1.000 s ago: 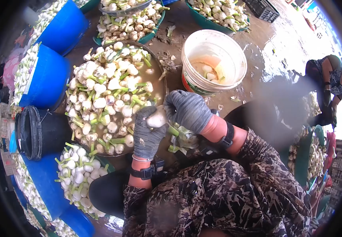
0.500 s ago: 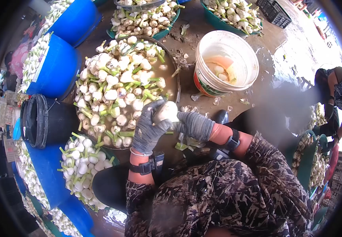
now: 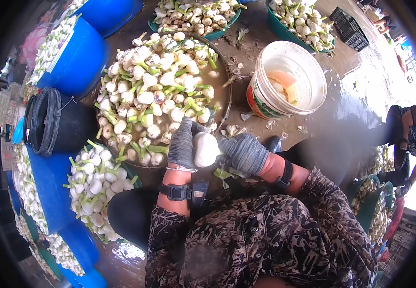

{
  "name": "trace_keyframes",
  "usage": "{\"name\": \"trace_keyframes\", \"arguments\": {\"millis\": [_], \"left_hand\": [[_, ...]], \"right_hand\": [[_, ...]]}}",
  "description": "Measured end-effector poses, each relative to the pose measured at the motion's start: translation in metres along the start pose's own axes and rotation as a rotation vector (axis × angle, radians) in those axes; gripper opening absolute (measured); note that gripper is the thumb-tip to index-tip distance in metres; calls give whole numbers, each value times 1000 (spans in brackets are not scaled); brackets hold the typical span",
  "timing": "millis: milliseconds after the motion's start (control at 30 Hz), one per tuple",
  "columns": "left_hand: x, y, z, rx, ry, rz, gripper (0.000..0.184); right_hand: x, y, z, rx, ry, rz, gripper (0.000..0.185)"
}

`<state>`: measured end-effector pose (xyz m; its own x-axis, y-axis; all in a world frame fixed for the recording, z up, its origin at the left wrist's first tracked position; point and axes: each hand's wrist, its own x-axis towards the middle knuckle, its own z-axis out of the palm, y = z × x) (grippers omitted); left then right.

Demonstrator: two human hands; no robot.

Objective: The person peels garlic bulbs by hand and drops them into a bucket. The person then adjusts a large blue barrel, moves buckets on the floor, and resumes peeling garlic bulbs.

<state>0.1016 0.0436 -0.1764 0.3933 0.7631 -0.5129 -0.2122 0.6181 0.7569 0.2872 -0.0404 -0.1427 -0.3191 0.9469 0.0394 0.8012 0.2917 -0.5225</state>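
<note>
A large white garlic bulb (image 3: 206,149) is between my two grey-gloved hands, close to the near rim of a wide basin. My left hand (image 3: 183,144) is closed around its left side. On the other side, my right hand (image 3: 245,153) has its fingers closed at the bulb's right edge, where the stem end seems to be; the fingertips are partly hidden. Beyond my hands, the round basin (image 3: 228,103) holds muddy water and a heap of garlic bulbs (image 3: 145,98) with cut green stems. Left of my lap sits a pile of cleaner white garlic bulbs (image 3: 96,185).
A white bucket (image 3: 290,77) with some bulbs inside stands at the right. A black bucket (image 3: 61,124) and blue tubs (image 3: 73,60) line the left. Green basins (image 3: 292,36) of garlic and a black crate (image 3: 349,29) are farther back. Another person (image 3: 407,129) is at the far right.
My hands have drawn the garlic bulb slightly nearer to me, and the bulb has turned in them. The camera view has shifted, so the basin and bucket appear farther right.
</note>
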Motion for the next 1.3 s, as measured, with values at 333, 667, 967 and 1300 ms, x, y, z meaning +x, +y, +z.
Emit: {"name": "trace_keyframes", "arguments": {"millis": [333, 667, 967, 1300], "left_hand": [[-25, 5, 17, 24, -315, 68, 57], [-4, -6, 29, 607, -118, 472, 44], [-8, -13, 39, 840, -3, 540, 51], [-5, -13, 28, -517, -396, -36, 53]], "right_hand": [[14, 33, -6, -162, 327, -34, 29], [10, 12, -35, 99, 502, 92, 13], [15, 20, -32, 8, 516, 239, 12], [6, 24, -55, -27, 360, 14, 20]]}}
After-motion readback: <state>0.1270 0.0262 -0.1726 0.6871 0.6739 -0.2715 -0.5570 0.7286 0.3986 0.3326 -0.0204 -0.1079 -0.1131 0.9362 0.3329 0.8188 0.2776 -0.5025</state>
